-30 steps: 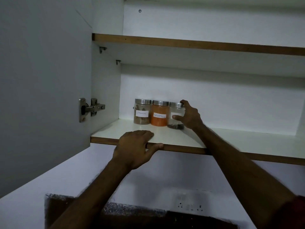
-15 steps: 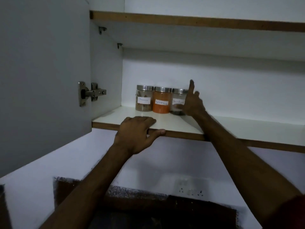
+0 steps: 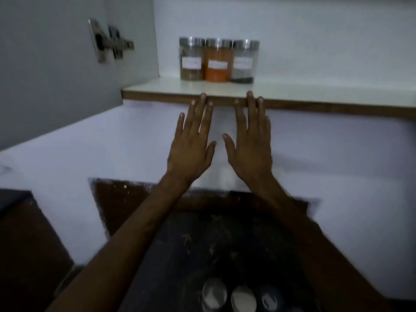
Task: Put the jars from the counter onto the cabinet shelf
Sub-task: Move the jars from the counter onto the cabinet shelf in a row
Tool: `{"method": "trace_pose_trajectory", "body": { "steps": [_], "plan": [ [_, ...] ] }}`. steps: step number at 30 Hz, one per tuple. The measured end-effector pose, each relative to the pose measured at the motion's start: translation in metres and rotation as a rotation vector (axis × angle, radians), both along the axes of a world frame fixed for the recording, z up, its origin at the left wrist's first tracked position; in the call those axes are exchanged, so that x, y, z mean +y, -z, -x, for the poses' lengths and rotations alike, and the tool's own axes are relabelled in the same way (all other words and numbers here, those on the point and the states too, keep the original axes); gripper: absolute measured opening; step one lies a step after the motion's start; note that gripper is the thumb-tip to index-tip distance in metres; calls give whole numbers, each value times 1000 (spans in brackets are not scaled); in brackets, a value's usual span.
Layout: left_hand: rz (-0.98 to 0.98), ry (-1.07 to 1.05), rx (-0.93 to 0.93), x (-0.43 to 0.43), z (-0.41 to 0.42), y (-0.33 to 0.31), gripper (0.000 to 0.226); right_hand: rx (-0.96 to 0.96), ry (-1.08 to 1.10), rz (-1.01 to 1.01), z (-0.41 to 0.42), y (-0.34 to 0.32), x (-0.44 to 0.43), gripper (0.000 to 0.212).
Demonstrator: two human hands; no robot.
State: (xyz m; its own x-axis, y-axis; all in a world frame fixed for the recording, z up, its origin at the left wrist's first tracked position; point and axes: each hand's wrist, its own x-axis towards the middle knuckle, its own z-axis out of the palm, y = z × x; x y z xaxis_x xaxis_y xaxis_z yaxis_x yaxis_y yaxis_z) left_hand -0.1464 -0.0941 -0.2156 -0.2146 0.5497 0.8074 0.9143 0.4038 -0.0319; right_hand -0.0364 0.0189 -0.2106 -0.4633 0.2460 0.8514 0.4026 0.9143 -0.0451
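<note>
Three labelled glass jars with metal lids stand side by side at the back left of the white cabinet shelf (image 3: 304, 91): a brown spice jar (image 3: 191, 59), an orange powder jar (image 3: 218, 60) and a nearly empty clear jar (image 3: 244, 61) with dark contents. My left hand (image 3: 193, 143) and my right hand (image 3: 249, 143) are both raised below the shelf's front edge, fingers spread and holding nothing. Their fingertips overlap the brown shelf edge. More jars show on the dark counter (image 3: 202, 244) at the bottom: metal lids (image 3: 213, 293) and a darker one (image 3: 269, 298).
The open cabinet door (image 3: 45, 75) with its metal hinge (image 3: 110, 45) stands at the left. A white wall (image 3: 337, 154) runs under the shelf. A brown tiled patch (image 3: 117, 203) backs the counter.
My right hand let go of the clear jar and came off the shelf. My left hand left the shelf edge. Both now hang open below it, and the view has tilted down.
</note>
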Motion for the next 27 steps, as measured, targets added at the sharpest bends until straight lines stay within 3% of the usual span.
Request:
{"method": "trace_pose_trajectory", "body": {
  "steps": [2, 4, 7, 9, 11, 13, 16, 19, 27],
  "plan": [
    [109, 38, -51, -10, -7, 35, 72, -9, -94, 127, -4, 44, -13, 63],
    [275, 25, -154, -28, -13, 83, 72, -170, -196, 310, -15, 104, -27, 53],
    [401, -38, -370, -67, -19, 158, 69, -729, -226, 620, -39, 197, -50, 59],
    [441, -65, -528, -95, -24, 200, 68, -1153, -196, 581, -55, 255, -61, 75],
    [506, -91, -625, -121, -26, 230, 68, -1376, -176, 527, -68, 300, -73, 89],
    [529, -98, -720, -140, -25, 252, 68, -1426, -142, 500, -76, 327, -84, 93],
    [515, -76, -870, -157, -24, 268, 70, -1378, -107, 476, -74, 336, -87, 75],
    [542, -10, -994, -164, -21, 269, 78, -1418, -154, 524, -60, 318, -77, 85],
    [541, 337, -1138, -126, -19, 213, 103, -1279, -450, 681, -42, 180, -53, 82]
  ]
}}
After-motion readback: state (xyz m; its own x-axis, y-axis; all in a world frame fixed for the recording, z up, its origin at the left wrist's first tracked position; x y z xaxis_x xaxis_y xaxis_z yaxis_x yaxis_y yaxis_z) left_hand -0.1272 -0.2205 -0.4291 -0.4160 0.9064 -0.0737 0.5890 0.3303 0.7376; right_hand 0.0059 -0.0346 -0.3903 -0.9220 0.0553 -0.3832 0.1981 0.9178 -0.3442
